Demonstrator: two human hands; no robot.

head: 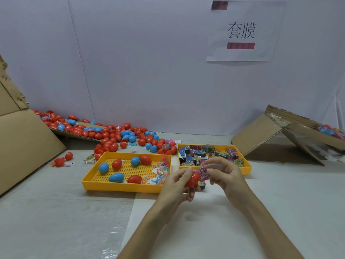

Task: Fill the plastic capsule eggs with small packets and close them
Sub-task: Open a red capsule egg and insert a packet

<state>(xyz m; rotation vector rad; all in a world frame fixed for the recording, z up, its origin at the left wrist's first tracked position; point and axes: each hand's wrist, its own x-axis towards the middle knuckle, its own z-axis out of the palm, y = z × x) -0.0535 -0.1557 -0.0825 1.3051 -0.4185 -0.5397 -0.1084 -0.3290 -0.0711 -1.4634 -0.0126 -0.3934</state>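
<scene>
Mid-cycle, early in the batch by my read. A big pile of eggs (115,136) lies loose at the back of the desk (56,212), red and blue, spilling from a cardboard sheet. I'd guess most of them are unfilled, but can't verify. The left tray (119,186) holds six closed-looking eggs plus some clear packets; whether those eggs are filled can't be told. The right tray (247,168) is well stocked with packets, so supply is no constraint. The current unit is a red egg (193,180), held above the desk in front of the gap between the trays. The left hand (177,186) is curled round it. The right hand (225,174) pinches a pink packet (203,171) between thumb and fingertips, right at the egg's end and touching it. It looks like the insert step, with closing not done yet. No matching half is visible. A dark packet sits just under the egg; can't tell if it's held.
</scene>
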